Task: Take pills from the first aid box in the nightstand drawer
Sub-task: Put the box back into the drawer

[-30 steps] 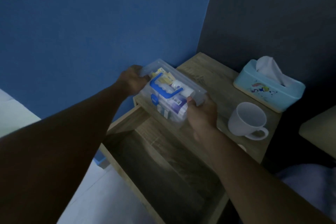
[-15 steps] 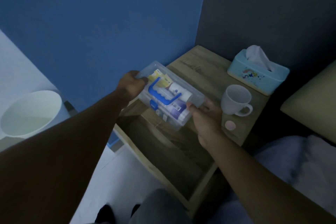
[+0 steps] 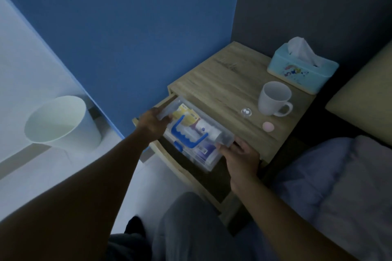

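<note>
A clear plastic first aid box with a blue handle and medicine packets inside sits low in the open wooden nightstand drawer. My left hand grips its far left end. My right hand holds its near right end, close to the nightstand's front edge. A small clear dish with white pills rests on the nightstand top, and a pink round object lies beside it.
A white mug and a light blue tissue box stand on the nightstand top. A white bin stands on the floor at the left by the blue wall. A bed with a pillow lies at the right.
Both hands have lowered the box from above the nightstand's front edge down into the open drawer. The camera has pulled back and the bin has come into view.
</note>
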A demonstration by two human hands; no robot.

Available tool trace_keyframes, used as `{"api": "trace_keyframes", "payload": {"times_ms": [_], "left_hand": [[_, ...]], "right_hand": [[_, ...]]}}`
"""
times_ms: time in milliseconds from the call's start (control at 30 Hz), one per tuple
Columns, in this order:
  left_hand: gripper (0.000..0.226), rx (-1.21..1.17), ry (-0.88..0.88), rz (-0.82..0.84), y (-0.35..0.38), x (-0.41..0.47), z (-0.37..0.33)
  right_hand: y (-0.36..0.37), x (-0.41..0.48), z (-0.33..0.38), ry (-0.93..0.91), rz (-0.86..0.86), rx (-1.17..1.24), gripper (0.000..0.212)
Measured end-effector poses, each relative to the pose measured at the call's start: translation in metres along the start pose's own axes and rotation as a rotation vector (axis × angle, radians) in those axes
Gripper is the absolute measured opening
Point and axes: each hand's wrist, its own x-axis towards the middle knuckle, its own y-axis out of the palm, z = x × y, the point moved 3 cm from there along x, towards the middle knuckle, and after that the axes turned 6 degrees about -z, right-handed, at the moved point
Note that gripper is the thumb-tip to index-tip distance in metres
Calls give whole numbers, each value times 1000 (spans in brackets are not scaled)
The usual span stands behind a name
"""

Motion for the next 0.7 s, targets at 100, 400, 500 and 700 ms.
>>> {"api": "trace_keyframes", "payload": {"times_ms": [100, 400, 500, 700], "left_hand": [[40, -27, -42, 89, 20, 0, 14], [32, -49, -129, 208, 64, 14, 38], [33, -36, -126, 168, 75, 21, 42], [32, 8, -161, 150, 93, 30, 47]], "right_hand": [[-6, 7, -17, 37, -34, 16, 53], [0, 33, -55, 172, -113, 18, 68], [3, 40, -64, 164, -129, 14, 68], [3, 57, -76, 188, -147, 21, 65]]}}
